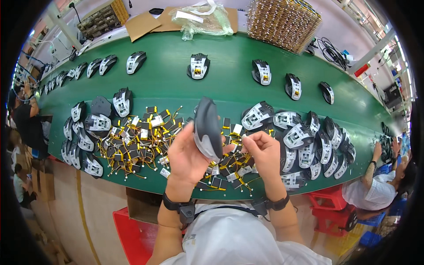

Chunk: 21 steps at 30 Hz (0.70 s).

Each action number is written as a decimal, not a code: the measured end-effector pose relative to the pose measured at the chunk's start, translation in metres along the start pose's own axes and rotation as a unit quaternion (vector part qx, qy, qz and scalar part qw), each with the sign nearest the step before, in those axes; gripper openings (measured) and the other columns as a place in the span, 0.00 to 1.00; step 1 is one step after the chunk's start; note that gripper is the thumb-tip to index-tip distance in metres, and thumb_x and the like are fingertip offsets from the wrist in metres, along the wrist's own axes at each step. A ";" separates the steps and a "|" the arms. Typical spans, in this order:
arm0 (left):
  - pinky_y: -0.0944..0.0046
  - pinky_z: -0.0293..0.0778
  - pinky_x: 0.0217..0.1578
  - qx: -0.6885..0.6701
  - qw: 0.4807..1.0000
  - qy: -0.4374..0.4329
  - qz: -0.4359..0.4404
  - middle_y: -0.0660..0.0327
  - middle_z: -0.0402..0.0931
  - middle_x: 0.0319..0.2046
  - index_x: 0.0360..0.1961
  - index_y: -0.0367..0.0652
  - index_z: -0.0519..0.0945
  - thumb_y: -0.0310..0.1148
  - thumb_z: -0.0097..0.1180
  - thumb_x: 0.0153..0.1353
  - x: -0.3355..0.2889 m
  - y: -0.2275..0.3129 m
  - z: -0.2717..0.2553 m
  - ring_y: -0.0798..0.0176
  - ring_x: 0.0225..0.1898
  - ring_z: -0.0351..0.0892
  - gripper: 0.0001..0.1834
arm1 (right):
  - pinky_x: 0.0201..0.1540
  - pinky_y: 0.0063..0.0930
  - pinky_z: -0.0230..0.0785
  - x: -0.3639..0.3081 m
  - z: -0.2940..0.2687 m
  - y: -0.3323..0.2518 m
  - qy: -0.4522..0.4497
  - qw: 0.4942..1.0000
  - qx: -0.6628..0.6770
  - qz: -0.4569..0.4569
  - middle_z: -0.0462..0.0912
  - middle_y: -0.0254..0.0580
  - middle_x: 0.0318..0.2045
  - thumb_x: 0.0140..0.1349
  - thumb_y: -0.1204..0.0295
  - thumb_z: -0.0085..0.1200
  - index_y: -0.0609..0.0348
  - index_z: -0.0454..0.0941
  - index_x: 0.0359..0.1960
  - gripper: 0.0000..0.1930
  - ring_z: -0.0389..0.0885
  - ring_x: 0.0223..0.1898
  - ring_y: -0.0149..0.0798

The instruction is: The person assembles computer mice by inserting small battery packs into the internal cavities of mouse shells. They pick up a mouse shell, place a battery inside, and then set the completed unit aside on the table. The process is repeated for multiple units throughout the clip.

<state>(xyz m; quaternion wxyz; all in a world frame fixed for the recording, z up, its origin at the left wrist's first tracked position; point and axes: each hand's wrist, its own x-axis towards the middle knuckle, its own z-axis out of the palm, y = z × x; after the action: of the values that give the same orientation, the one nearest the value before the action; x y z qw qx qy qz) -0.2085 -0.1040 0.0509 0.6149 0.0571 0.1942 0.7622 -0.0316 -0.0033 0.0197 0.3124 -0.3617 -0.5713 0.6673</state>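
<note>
A black and grey computer mouse [208, 126] stands on end in my left hand [185, 157], its dark outer side turned toward my right hand. The fingers of my left hand wrap behind it and are partly hidden. Just right of the mouse, my right hand [266, 152] is closed in a pinch; whatever is at its fingertips is too small to make out. Below and between both hands lie small flat battery packs [216, 182] with yellow tape and thin wires ending in white connectors. More wired battery packs [132, 141] are heaped to the left.
Mouse bodies with open undersides [304, 137] pile up at right, others [84, 141] at left. Spaced mice [199, 66] line the green bench [168, 88]. At the back are cardboard [143, 28], clear plastic [203, 22] and a stacked crate [282, 24]. A co-worker [375, 185] sits right.
</note>
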 end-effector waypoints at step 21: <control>0.45 0.78 0.51 0.135 0.986 -0.065 0.071 0.40 0.72 0.55 0.69 0.39 0.58 0.64 0.35 0.68 0.001 -0.036 -0.001 0.41 0.52 0.78 0.42 | 0.25 0.16 0.64 -0.042 0.009 -0.024 0.051 0.978 -0.128 -0.155 0.82 0.32 0.28 0.56 0.80 0.65 0.63 0.83 0.32 0.04 0.73 0.25 0.20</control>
<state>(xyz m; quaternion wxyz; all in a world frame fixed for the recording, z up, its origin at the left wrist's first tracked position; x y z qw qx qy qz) -0.1758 -0.0975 0.0362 0.5572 0.2030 0.2505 0.7653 -0.0166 -0.0395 0.0496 0.3920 -0.3387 -0.6845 0.5129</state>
